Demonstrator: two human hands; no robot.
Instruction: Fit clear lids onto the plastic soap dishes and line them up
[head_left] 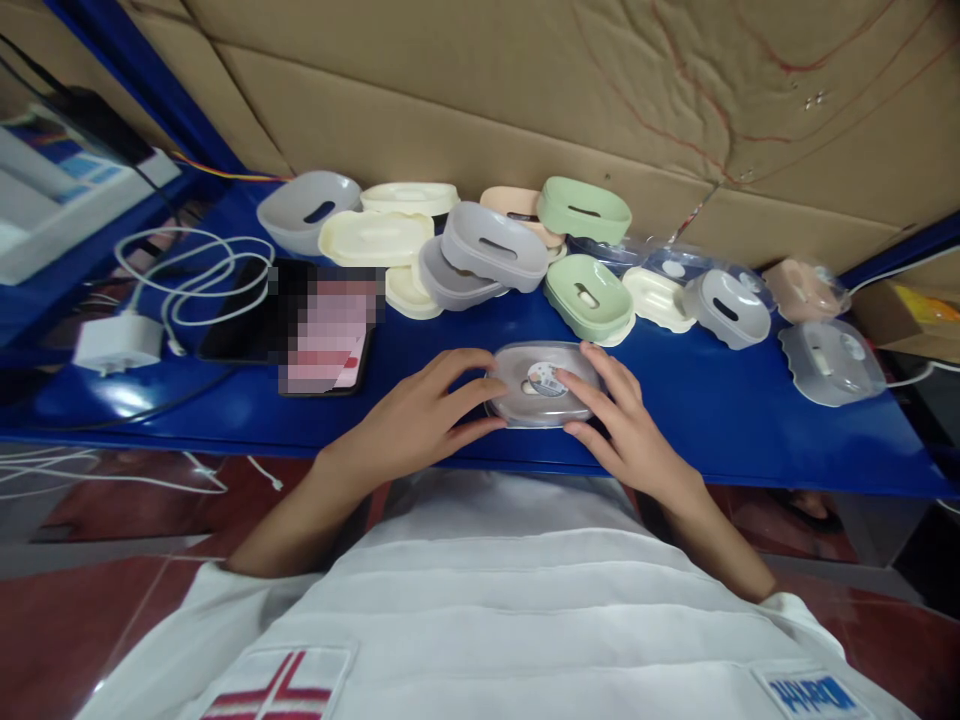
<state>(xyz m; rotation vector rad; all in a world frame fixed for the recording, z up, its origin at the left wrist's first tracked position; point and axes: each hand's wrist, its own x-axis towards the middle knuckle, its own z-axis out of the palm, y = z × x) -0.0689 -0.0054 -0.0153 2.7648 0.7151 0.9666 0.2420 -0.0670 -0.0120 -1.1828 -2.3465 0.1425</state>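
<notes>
In front of me at the table's near edge lies a grey soap dish under a clear plastic lid. A round printed sticker sits on top of the lid. My left hand curls its fingers against the dish's left end. From the other side my right hand grips the right end, with one finger on or beside the sticker. Just behind stands a green soap dish, next to a cream ridged tray and another grey dish.
Several grey, cream, peach and green dish parts are piled along the cardboard backing. Lidded dishes stand at the right. To the left are a phone, a white charger and its coiled cable on the blue table.
</notes>
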